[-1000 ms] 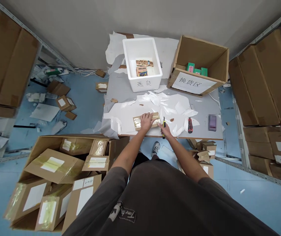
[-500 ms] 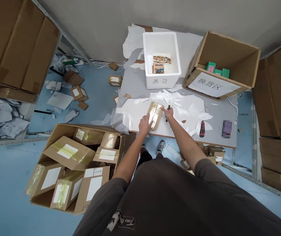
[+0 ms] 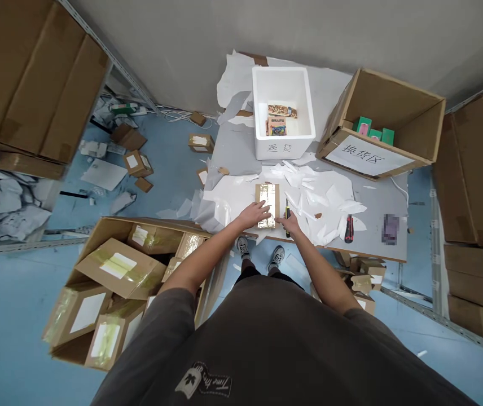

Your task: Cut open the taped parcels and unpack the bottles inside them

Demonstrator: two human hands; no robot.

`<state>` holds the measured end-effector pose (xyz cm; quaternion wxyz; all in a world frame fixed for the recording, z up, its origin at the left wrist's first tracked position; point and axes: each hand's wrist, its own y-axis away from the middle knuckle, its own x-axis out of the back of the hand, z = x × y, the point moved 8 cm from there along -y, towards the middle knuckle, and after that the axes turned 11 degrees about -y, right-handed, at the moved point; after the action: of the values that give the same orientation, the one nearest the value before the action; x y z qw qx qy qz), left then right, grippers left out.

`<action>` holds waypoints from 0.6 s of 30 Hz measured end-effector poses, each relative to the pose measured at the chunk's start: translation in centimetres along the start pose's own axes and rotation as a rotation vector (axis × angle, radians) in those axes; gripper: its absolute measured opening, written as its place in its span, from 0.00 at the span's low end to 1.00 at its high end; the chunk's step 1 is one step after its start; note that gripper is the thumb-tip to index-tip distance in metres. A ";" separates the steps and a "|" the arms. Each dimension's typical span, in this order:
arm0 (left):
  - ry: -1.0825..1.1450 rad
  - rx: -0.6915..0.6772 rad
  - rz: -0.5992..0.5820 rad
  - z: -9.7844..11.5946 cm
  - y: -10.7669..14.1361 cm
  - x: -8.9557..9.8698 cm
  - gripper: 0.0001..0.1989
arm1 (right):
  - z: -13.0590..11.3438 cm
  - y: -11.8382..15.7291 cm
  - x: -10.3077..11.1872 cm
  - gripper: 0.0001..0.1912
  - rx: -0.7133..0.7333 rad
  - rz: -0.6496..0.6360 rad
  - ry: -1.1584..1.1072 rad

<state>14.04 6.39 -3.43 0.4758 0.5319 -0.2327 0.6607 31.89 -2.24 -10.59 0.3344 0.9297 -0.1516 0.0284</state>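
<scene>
A small taped cardboard box (image 3: 268, 197) lies near the front edge of the table (image 3: 377, 225). My left hand (image 3: 255, 214) rests on the box's left side with its fingers spread over the tape. At the lower right corner of the box is my right hand (image 3: 289, 222), its fingers wrapped round a black and yellow cutter (image 3: 287, 210) that points away from me. To the right, a red and black tool (image 3: 348, 229) lies among scraps of white paper (image 3: 309, 192).
Behind the box stand a white foam box (image 3: 284, 148) and an open carton (image 3: 394, 166) holding green packs. A purple blurred item (image 3: 390, 229) lies at the table's right. On the lower left, a large carton (image 3: 76, 276) holds several taped boxes. Shelving flanks both sides.
The small box has turned from tilted to nearly straight. My left hand has moved further onto it, and my right hand has come down to its near right corner with the cutter.
</scene>
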 end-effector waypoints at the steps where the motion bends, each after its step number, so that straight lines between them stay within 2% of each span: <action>1: 0.005 0.004 -0.029 -0.1 -0.6 -0.1 0.21 | 0.0 -0.2 -0.1 0.37 -0.019 0.017 -0.030; 5: -0.037 0.012 -0.130 0.0 -2.6 -0.3 0.22 | -1.3 -2.3 0.3 0.37 -0.013 0.044 -0.047; 8: -0.101 0.015 -0.145 0.0 -3.0 0.0 0.27 | -2.9 -4.1 0.8 0.34 0.032 0.061 0.044; 12: -0.116 0.156 -0.103 -0.7 -3.0 0.5 0.33 | -5.0 -6.2 0.8 0.32 0.095 0.079 0.175; 18: -0.094 0.327 -0.082 -0.9 -3.7 0.4 0.32 | -7.1 -7.6 0.4 0.30 0.102 0.115 0.288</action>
<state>16.89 8.90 -4.08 0.3982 0.6414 -0.1221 0.6443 34.88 7.66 -9.71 0.3028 0.9216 -0.1534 0.1883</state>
